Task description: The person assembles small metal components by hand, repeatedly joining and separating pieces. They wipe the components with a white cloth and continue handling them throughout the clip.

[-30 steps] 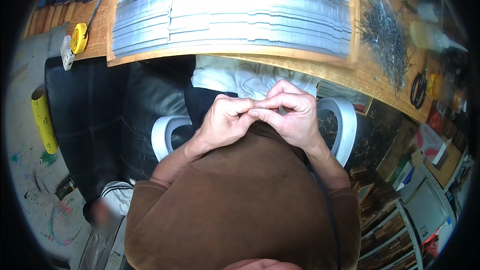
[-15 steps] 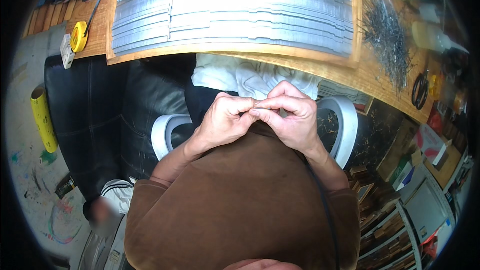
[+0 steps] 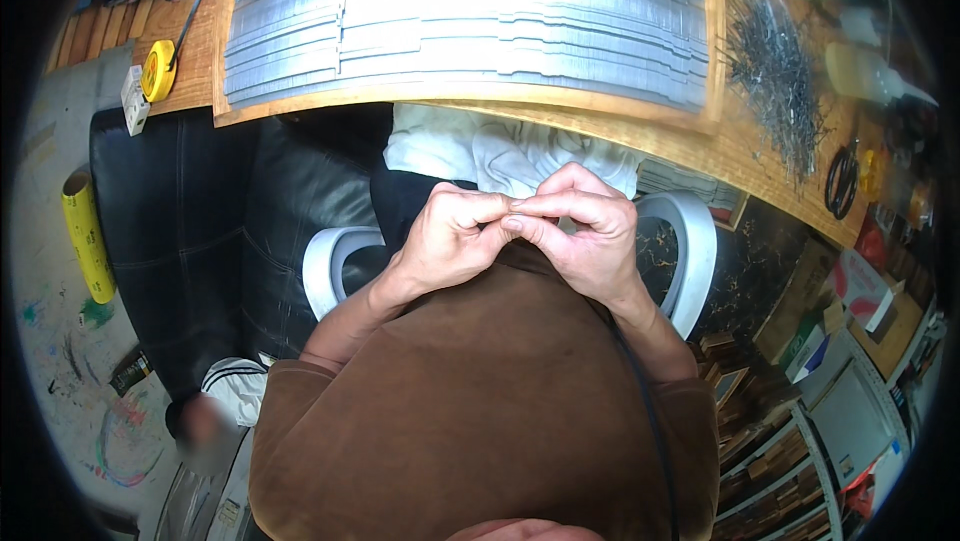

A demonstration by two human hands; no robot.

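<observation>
My left hand (image 3: 452, 238) and my right hand (image 3: 585, 231) meet fingertip to fingertip in front of my chest, over my lap. Both are closed in a pinch; whatever sits between the fingertips is too small and hidden to make out. Just beyond them hangs a crumpled white cloth (image 3: 450, 146) below the table edge. On the wooden table, a shallow wooden tray (image 3: 330, 111) holds rows of thin grey metal strips (image 3: 420, 41), with strong glare over the middle. A heap of thin dark metal pieces (image 3: 775, 81) lies right of the tray.
Squeeze bottles (image 3: 862, 73) and black-handled scissors (image 3: 842, 181) lie at the table's right. A yellow tape measure (image 3: 158, 72) rests at its left edge. Grey chair armrests (image 3: 690, 261) flank me. A black sofa (image 3: 180, 231) stands left, a yellow roll (image 3: 88, 236) on the floor beyond it.
My hands stay pinched together in nearly the same place, with only a slight shift of the fingers. Nothing else has visibly moved.
</observation>
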